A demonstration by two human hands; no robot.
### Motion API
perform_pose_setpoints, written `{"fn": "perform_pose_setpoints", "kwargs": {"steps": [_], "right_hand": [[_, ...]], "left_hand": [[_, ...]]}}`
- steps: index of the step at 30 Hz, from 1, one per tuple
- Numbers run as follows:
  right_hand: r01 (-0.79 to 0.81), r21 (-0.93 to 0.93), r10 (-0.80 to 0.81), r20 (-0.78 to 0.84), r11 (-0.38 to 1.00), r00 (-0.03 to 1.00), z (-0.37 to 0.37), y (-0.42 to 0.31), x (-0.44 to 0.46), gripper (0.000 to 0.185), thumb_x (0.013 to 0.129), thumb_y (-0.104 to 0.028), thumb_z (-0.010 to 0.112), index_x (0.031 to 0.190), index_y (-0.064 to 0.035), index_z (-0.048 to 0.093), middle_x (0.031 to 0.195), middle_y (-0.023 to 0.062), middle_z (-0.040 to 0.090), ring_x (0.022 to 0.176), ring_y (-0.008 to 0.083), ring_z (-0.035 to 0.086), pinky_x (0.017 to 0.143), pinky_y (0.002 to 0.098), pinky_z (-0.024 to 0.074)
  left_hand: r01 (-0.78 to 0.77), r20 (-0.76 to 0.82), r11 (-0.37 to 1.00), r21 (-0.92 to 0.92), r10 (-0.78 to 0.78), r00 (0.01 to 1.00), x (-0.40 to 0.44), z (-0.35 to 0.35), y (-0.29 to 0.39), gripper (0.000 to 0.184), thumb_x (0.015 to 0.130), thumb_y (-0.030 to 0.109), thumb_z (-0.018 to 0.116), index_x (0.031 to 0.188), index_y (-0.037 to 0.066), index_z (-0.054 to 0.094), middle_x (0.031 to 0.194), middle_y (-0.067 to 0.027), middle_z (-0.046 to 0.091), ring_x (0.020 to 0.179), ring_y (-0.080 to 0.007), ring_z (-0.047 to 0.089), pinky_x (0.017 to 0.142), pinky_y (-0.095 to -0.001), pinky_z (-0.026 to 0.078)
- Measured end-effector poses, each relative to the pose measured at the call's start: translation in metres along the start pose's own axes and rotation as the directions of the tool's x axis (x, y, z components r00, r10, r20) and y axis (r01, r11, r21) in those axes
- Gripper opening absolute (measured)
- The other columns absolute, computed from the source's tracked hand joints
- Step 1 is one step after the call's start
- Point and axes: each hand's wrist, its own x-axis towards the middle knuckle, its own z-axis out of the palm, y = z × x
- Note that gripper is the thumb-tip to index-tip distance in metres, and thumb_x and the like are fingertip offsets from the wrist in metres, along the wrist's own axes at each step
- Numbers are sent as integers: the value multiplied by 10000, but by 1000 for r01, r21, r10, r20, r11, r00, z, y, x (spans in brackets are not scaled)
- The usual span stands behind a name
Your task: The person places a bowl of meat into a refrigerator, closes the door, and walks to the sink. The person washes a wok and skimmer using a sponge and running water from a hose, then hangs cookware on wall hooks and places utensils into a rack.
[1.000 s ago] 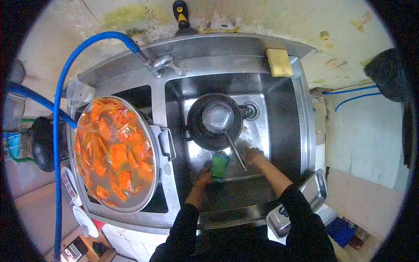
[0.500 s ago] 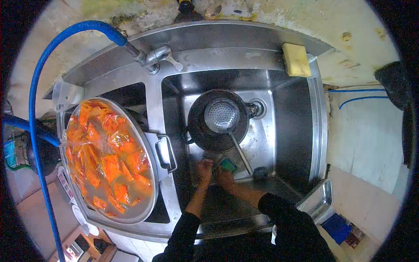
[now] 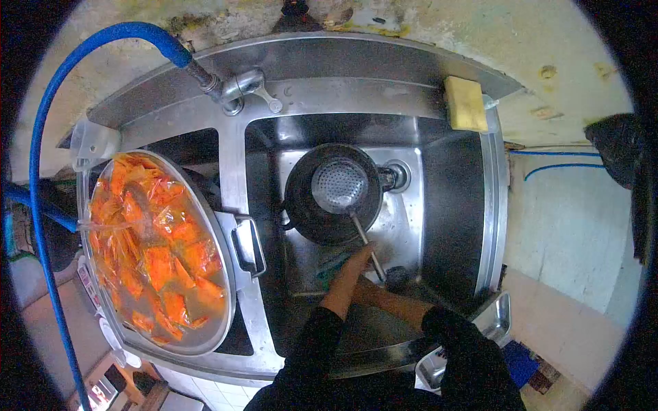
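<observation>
A perforated metal skimmer [image 3: 339, 185] lies in a dark round pan [image 3: 301, 202] inside the sink. My left hand [image 3: 360, 259] reaches across to the skimmer's handle, its fingers closed around it. Below, my right hand [image 3: 364, 292] crosses behind my left forearm, and its fingers are hidden. A green sponge [image 3: 330, 268] shows partly at the sink floor, left of my forearm. Just right of the handle's end rests a dark scrubber [image 3: 397, 275].
Left of the basin sits a large pot [image 3: 232, 301] of bagged orange pieces in liquid. A blue hose [image 3: 41, 226] runs from the tap [image 3: 240, 92]. A yellow sponge [image 3: 466, 104] lies on the back ledge; a metal tray [image 3: 493, 318] is at lower right.
My left hand has moved right, away from the green sponge's side and onto the skimmer's handle. The right hand has come left and now crosses behind the left forearm. The view has shifted.
</observation>
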Motion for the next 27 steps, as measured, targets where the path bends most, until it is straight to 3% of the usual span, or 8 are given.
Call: {"fn": "perform_pose_setpoints", "kwargs": {"steps": [5,7,11,12,15,18,23,27], "right_hand": [[191,43,-182,-163,981,970,-74,-41,-50,415,732,-126,513,1128,-18,448,1127,194,447,1041,348,443,899,418,348],[185,92,-160,-226,979,961,-98,-55,-69,424,728,-124,519,1132,-20,444,1133,196,441,1056,355,433,917,419,338],[89,450,99,-377,888,921,-163,-59,-67,494,723,-164,616,1155,-37,413,1139,153,467,1077,269,447,845,360,417],[48,484,161,-382,874,910,-176,-52,-57,502,704,-183,638,1139,-39,434,1108,156,493,1043,273,475,840,364,419],[-267,574,490,-276,774,827,-211,-30,-6,495,648,-215,679,1081,-49,507,1019,158,557,941,303,537,824,386,423],[-82,476,356,-519,875,777,-202,11,45,453,630,-187,676,1039,-49,540,1008,173,560,943,310,536,831,374,420],[22,424,340,-755,905,560,-227,9,78,509,662,-167,651,1135,-76,487,1039,193,555,981,284,538,841,337,403],[57,563,389,-638,824,665,-261,-40,76,409,783,-319,567,1050,-15,509,980,220,562,936,346,537,830,387,398]], "left_hand": [[262,-137,961,-91,-273,952,15,-11,-21,584,779,562,455,1053,49,509,922,-84,564,829,-213,517,729,-369,412],[149,107,934,-324,-120,987,-8,-17,4,509,809,517,441,1030,65,518,810,-63,579,732,-191,538,686,-335,434],[195,-69,961,-195,-212,975,-19,-23,8,394,836,420,441,963,55,519,769,-67,572,640,-192,542,621,-337,456],[-23,-201,984,-179,-13,980,-24,-22,-6,339,837,385,440,921,65,512,717,-58,548,575,-188,520,555,-329,445],[-91,-313,972,-216,19,949,-59,-12,14,197,836,283,433,828,89,465,612,-39,467,450,-165,445,403,-306,384],[-51,-308,927,-372,-71,949,-69,-21,1,192,850,294,422,830,104,434,582,-30,420,417,-149,403,367,-287,358],[9,-296,982,-189,-66,953,-93,-30,16,327,840,442,442,838,116,428,576,-26,416,386,-139,378,343,-275,333],[181,-273,909,-375,-295,916,-108,-30,38,411,812,517,446,864,109,438,578,-25,428,377,-138,372,342,-268,337]]}}
